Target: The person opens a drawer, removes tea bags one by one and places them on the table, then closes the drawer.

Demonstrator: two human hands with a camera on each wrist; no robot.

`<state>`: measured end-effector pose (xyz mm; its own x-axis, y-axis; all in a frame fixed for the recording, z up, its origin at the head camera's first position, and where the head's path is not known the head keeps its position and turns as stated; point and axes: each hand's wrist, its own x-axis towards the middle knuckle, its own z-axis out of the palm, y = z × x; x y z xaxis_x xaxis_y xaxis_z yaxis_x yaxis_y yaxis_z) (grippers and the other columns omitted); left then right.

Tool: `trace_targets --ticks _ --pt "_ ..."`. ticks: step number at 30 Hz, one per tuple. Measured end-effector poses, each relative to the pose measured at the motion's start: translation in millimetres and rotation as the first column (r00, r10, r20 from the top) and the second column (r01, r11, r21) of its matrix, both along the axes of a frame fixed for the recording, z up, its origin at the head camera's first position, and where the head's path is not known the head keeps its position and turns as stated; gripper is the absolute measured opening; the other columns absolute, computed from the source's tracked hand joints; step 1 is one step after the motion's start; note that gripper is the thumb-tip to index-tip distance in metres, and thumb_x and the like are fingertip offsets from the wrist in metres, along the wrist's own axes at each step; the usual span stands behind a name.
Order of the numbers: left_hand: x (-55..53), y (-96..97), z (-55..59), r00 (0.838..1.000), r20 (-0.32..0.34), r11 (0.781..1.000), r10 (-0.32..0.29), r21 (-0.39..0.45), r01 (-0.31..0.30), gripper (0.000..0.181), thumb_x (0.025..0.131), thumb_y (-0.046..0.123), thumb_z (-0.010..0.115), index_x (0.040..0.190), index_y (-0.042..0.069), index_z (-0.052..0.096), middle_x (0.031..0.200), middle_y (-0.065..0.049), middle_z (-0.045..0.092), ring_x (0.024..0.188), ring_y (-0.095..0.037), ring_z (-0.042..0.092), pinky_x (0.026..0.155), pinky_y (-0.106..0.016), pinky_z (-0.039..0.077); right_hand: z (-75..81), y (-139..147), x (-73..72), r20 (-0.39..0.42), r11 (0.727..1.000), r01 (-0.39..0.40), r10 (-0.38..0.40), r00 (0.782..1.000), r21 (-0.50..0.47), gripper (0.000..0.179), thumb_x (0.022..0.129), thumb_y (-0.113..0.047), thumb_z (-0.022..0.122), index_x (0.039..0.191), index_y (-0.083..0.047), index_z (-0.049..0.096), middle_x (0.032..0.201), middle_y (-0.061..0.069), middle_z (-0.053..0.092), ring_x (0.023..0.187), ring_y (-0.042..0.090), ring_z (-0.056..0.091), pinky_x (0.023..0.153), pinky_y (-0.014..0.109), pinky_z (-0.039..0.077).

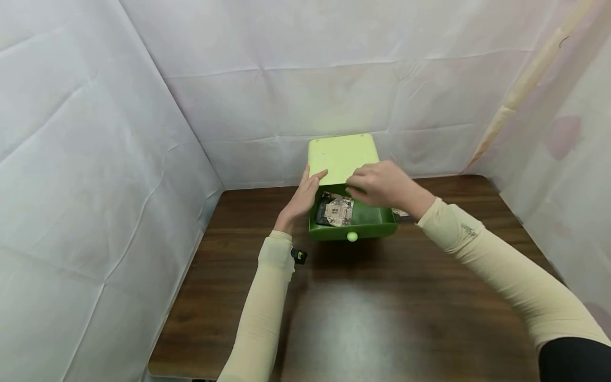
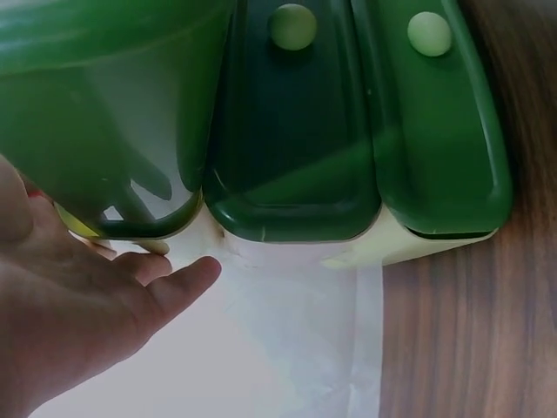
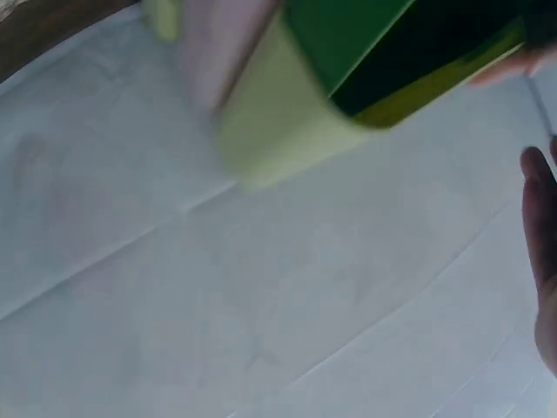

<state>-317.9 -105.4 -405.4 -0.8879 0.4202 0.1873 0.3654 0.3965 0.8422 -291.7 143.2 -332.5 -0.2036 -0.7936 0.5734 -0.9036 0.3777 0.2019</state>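
Note:
A small drawer cabinet with a pale green top [image 1: 341, 154] stands by the back wall, its top green drawer [image 1: 374, 229] pulled out. In that drawer's left part lies a dark packet with a patterned label [image 1: 338, 211]. My left hand [image 1: 304, 195] rests against the cabinet's left side, fingers extended, thumb over the top. Above the drawer's right part is my right hand [image 1: 379, 183], blurred, with bent fingers. I cannot tell whether it holds anything, since its fingertips are mostly hidden; only part of that hand [image 3: 540, 235] shows in the right wrist view.
Two lower drawers, a dark green one [image 2: 300, 131] and a green one [image 2: 435, 122], are closed. Another packet [image 1: 402, 214] lies on the brown wooden table [image 1: 248, 228] right of the cabinet, partly behind my right wrist. White sheeting [image 1: 305, 95] hangs behind and at both sides.

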Motion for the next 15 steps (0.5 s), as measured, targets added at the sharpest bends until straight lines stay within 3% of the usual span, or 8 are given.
trace_targets --ticks 2,4,8,11,15 --pt "-0.3 -0.9 -1.3 1.0 0.013 1.0 0.001 -0.002 -0.001 0.051 0.107 0.037 0.018 0.152 0.018 0.035 0.159 -0.004 -0.022 0.144 -0.022 -0.019 0.113 -0.053 0.003 -6.2 -14 4.1 0.091 0.995 0.003 -0.012 0.996 0.1 0.015 0.085 -0.022 0.073 0.092 -0.009 0.075 0.082 0.003 0.071 0.07 0.018 0.066 0.06 0.036 0.054" --pt "0.1 -1.1 -1.9 1.0 0.027 1.0 0.005 0.0 -0.005 0.051 0.107 0.039 0.02 0.152 0.021 0.035 0.159 -0.002 -0.022 0.144 -0.02 -0.018 0.113 -0.054 0.005 -13.7 -25 6.3 0.204 0.979 0.015 -0.058 0.977 0.205 0.016 0.086 -0.026 0.073 0.095 -0.012 0.075 0.085 0.0 0.071 0.074 0.015 0.065 0.064 0.036 0.053" --pt "1.4 1.3 -2.7 0.999 0.041 1.0 0.003 0.004 -0.003 0.05 0.107 0.041 0.021 0.152 0.024 0.036 0.159 0.001 -0.022 0.144 -0.016 -0.017 0.113 -0.054 0.007 -27.8 -39 7.0 0.388 0.931 0.038 -0.188 0.902 0.363 0.022 0.086 -0.028 0.075 0.103 -0.015 0.075 0.093 -0.002 0.071 0.081 0.012 0.065 0.071 0.037 0.053" --pt "3.0 4.2 -3.3 0.999 0.041 1.0 -0.002 0.015 0.001 0.05 0.107 0.042 0.022 0.152 0.025 0.037 0.16 0.001 -0.021 0.144 -0.015 -0.016 0.113 -0.054 0.007 -36.9 -44 4.7 0.414 0.901 0.074 -0.268 0.87 0.428 0.032 0.085 -0.03 0.076 0.113 -0.015 0.072 0.105 0.001 0.07 0.089 0.014 0.065 0.076 0.039 0.053" --pt "4.5 9.7 -4.5 0.999 0.054 1.0 -0.006 0.029 0.005 0.049 0.107 0.044 0.022 0.151 0.028 0.037 0.16 0.002 -0.021 0.144 -0.013 -0.016 0.113 -0.054 0.007 -46.7 -45 1.3 0.358 0.857 0.152 -0.359 0.862 0.493 0.048 0.083 -0.038 0.077 0.124 -0.014 0.067 0.118 0.005 0.065 0.101 0.02 0.063 0.081 0.041 0.052"
